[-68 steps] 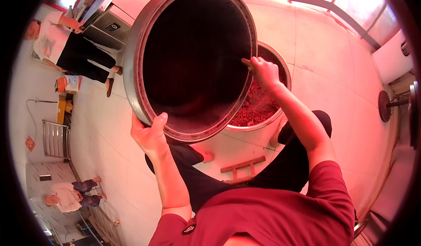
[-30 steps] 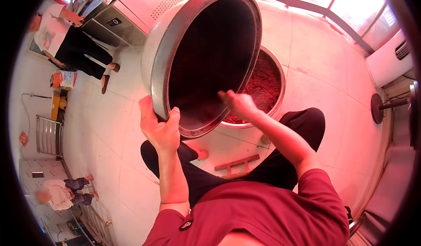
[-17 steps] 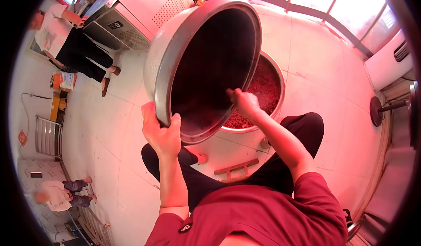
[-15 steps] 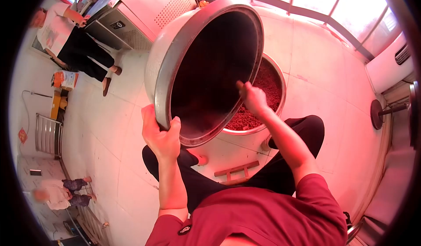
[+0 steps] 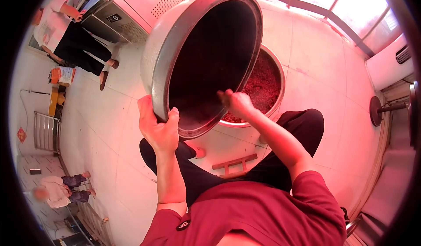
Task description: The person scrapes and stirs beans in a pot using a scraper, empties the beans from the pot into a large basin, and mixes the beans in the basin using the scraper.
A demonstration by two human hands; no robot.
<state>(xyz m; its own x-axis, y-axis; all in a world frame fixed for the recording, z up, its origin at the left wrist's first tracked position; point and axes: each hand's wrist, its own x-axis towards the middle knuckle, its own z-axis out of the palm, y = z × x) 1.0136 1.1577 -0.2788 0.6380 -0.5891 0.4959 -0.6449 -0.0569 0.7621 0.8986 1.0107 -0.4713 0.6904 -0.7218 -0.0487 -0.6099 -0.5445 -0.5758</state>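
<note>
A large, deep metal pot (image 5: 158,66) with a broad rim and dark inside is tipped on its side before me, over a wide basin (image 5: 281,77) on the floor. My left hand (image 5: 158,129) is closed round the pot's near-left rim, thumb on the inner side. At the pot's lower right edge is my right hand (image 5: 239,103), closed and slightly smeared, with a small brownish thing at its fingertips that I cannot make out. Dark red, crumbly material (image 5: 265,81) fills the basin; the pot hides its left part.
Between my feet lies a small wooden frame (image 5: 235,163). One person (image 5: 74,39) stands at the far left by a metal cabinet (image 5: 123,17); another person (image 5: 59,191) is at lower left. A round black stand base (image 5: 375,111) is at right.
My right hand has moved left and slightly down along the pot's mouth. The pot and my left hand have shifted a little up and left in view, along with the surroundings.
</note>
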